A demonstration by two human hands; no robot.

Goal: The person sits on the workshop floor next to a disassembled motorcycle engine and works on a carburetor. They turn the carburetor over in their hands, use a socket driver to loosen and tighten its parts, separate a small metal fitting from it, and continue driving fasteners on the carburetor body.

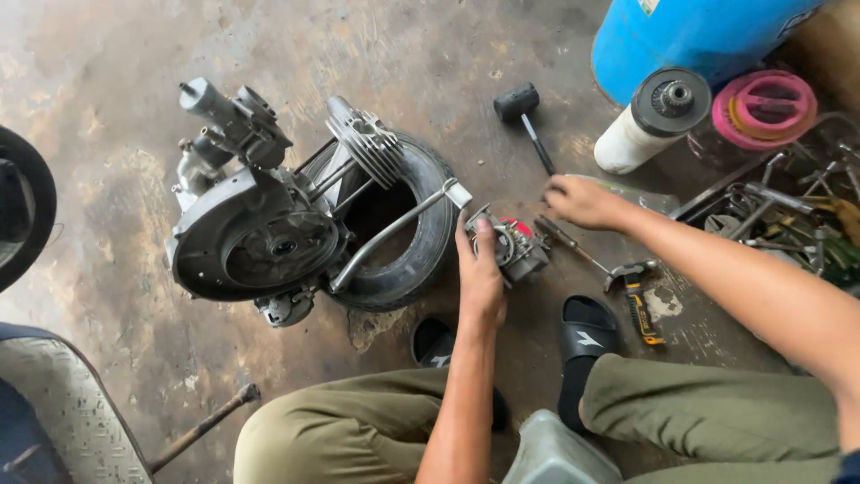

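My left hand [479, 273] grips a small grey metal carburettor [512, 249] with a red part, held just above the concrete floor. My right hand [582, 201] reaches forward with fingers curled down onto the floor beside a screwdriver [566, 240]; whether it has anything in its fingers is hidden. To the left, a scooter engine [255, 229] with a finned cylinder [365, 142] rests on a small black tyre [421, 224].
A black rubber mallet [524, 112] lies ahead. A ratchet tool with a yellow-black handle [638, 300] lies by my black sandal [587, 327]. A blue drum [690, 36], white cylinder [649, 121], pink ring [764, 108] and a pile of wrenches [779, 211] sit at right. A wooden-handled tool [202, 428] lies lower left.
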